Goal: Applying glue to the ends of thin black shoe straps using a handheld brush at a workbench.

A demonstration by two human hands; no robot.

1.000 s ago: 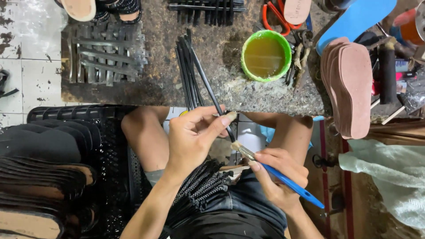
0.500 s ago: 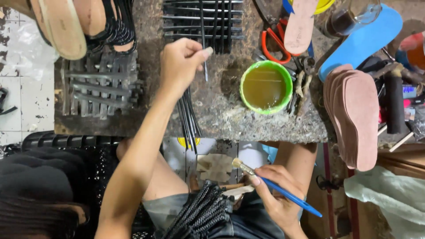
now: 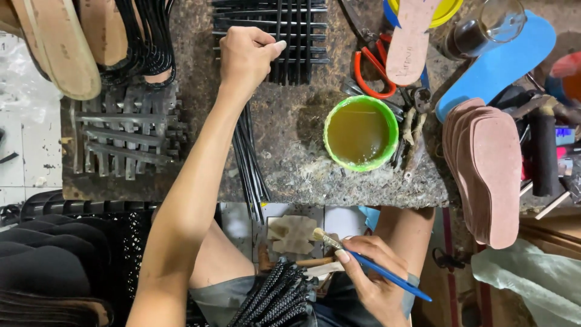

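My left hand [image 3: 245,56] reaches far across the stained worktop [image 3: 290,151] and pinches a thin black strap [image 3: 279,66] at the crossed rows of black straps [image 3: 302,36] at the back. My right hand [image 3: 372,272] stays low over my lap, holding a blue-handled glue brush [image 3: 363,260] with its bristles pointing left. A bundle of black braided straps [image 3: 275,300] lies on my lap just left of that hand. More loose black straps [image 3: 249,163] lie along the table beside my left forearm.
A green bowl of yellowish glue [image 3: 361,132] stands mid-table. Orange-handled scissors [image 3: 372,75] and a glass jar [image 3: 484,27] lie behind it. Pink soles [image 3: 487,169] and a blue insole [image 3: 502,57] are at right, tan sandals [image 3: 54,42] top left, black soles in a crate [image 3: 48,266] at left.
My left hand rose from my lap with a black strap and reached forward to the crossed straps at the back. My right hand with the brush barely moved.
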